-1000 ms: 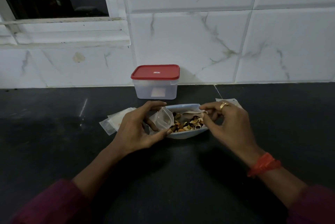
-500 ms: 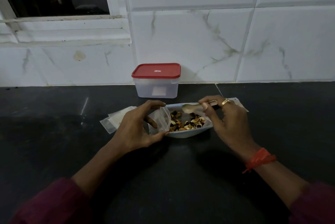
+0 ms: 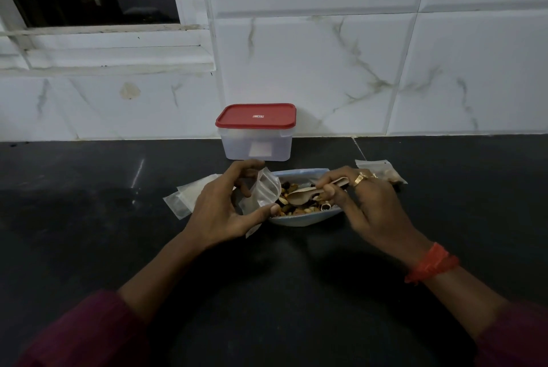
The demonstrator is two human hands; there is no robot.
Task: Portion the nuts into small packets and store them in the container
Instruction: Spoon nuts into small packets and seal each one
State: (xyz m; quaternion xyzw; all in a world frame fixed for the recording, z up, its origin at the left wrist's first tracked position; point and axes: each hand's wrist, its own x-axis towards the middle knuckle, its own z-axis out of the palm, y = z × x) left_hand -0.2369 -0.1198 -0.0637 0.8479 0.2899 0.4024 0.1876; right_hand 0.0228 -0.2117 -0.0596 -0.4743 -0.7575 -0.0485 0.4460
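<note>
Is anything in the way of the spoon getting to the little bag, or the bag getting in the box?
Nothing visible separates the spoon, in the right hand over the bowl, from the small packet the left hand holds open. But the container behind has its red lid on, blocking the way in.

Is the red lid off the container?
No, the red lid sits on the container, covering its top fully.

Red lid (image 3: 255, 116), black counter (image 3: 89, 218), white grey-veined tiles (image 3: 326, 55), clear packet (image 3: 262, 193).
</note>
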